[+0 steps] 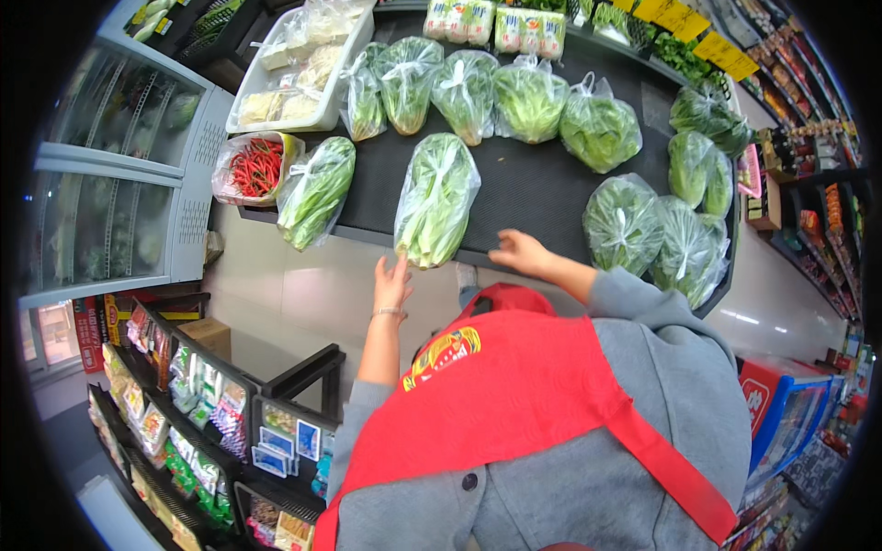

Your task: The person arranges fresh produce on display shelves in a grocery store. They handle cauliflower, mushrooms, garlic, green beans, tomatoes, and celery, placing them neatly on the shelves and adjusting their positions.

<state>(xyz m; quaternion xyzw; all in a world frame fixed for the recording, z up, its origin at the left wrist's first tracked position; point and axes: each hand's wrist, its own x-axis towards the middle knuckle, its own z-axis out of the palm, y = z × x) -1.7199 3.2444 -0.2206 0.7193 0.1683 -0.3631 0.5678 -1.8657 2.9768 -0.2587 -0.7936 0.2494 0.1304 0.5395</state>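
Observation:
A clear plastic bag of leafy greens with pale stalks (437, 200) lies at the near edge of a black display table (517, 200). Just below its stalk end is my left hand (393, 282), fingers spread, the tips at or close to the plastic; contact is unclear. Over the table's near edge hovers my right hand (522, 253), fingers loosely bent, with nothing visible in it. Left of the middle bag, another bag of long greens (317, 193) overhangs the edge. Tied bags of dark greens (623, 222) rest to the right of my right hand.
Several bagged greens (465, 93) form a row farther back. A white tub (331, 113) of packaged food and a bag of red chillies (256, 169) stand at the left. A glass-door fridge (110, 165) and snack racks (207, 386) flank the tiled floor.

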